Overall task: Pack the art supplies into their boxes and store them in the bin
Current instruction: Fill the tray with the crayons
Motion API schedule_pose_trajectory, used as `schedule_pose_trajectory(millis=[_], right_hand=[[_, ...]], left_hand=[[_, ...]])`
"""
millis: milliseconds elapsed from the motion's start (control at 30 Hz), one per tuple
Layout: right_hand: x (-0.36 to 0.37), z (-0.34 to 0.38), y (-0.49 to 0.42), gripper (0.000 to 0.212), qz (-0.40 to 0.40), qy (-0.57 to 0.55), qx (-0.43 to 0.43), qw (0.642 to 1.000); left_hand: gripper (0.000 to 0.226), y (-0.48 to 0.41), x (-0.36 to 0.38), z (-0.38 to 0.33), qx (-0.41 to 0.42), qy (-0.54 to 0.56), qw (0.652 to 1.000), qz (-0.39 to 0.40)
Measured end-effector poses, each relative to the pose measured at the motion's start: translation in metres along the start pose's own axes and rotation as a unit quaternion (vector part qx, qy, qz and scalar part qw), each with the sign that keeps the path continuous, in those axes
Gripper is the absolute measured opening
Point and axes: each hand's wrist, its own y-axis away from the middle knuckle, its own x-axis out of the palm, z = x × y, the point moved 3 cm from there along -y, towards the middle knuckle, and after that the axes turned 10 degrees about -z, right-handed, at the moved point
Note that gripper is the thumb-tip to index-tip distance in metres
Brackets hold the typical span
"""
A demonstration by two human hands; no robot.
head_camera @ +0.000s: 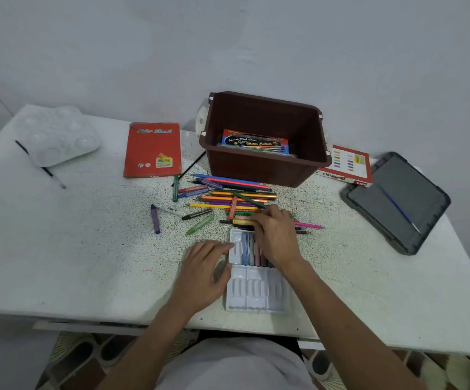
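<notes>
One speckled table [73,235] meets grey wall [256,52] behind bin [256,168]; left hand [203,271] flat on tray [256,294], right hand [277,237] pinches yellow pastel [241,221].

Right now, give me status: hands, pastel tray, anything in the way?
Left hand touching pastel tray at its left edge. Right hand fingertips at yellow pastel, grip unclear. Tray partly filled. Loose pencils crowd its far end.

The speckled white tabletop [87,263] carries a white palette [56,135] over a thin brush [51,174] at the far left corner. A red pencil box [152,150], a brown bin [256,167] and a pastels box [346,167] stand along the far edge. A grey lid [391,204] lies by the right edge. Loose pencils and crayons [228,198] lie mid-tabletop, and a white tray [256,291] sits near the near edge.
</notes>
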Motion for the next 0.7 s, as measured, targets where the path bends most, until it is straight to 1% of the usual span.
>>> schedule_pose_trajectory(millis=[100, 233, 300, 367, 433, 533, 600, 700], right_hand=[[0.000, -0.001, -0.006, 0.016, 0.025, -0.004, -0.003, 1.000], [-0.002, 0.000, -0.007, 0.015, 0.039, -0.005, -0.006, 0.999], [-0.006, 0.001, -0.006, 0.014, 0.039, -0.026, 0.004, 0.999], [-0.013, 0.002, -0.004, 0.012, 0.032, -0.074, 0.018, 0.997], [-0.024, 0.004, -0.003, 0.011, 0.034, -0.136, 0.051, 0.989], [-0.034, 0.005, 0.002, 0.011, 0.054, -0.214, 0.107, 0.970], [-0.037, 0.003, 0.008, 0.013, 0.065, -0.265, 0.149, 0.951], [-0.039, 0.003, 0.016, 0.014, 0.079, -0.301, 0.168, 0.935]], left_hand=[[0.040, 0.000, 0.000, 0.000, 0.004, 0.001, 1.000, 0.000], [0.041, 0.000, 0.001, 0.001, 0.002, 0.002, 1.000, 0.004], [0.042, 0.001, 0.001, 0.003, 0.002, -0.001, 1.000, 0.007], [0.043, 0.001, 0.002, 0.003, 0.002, -0.001, 1.000, 0.008], [0.043, 0.001, 0.002, 0.003, 0.002, -0.002, 1.000, 0.007], [0.043, 0.001, 0.002, 0.004, 0.003, -0.002, 1.000, 0.006], [0.043, 0.001, 0.002, 0.003, 0.002, -0.003, 1.000, 0.007], [0.044, 0.000, 0.002, 0.003, 0.000, -0.003, 1.000, 0.006]])
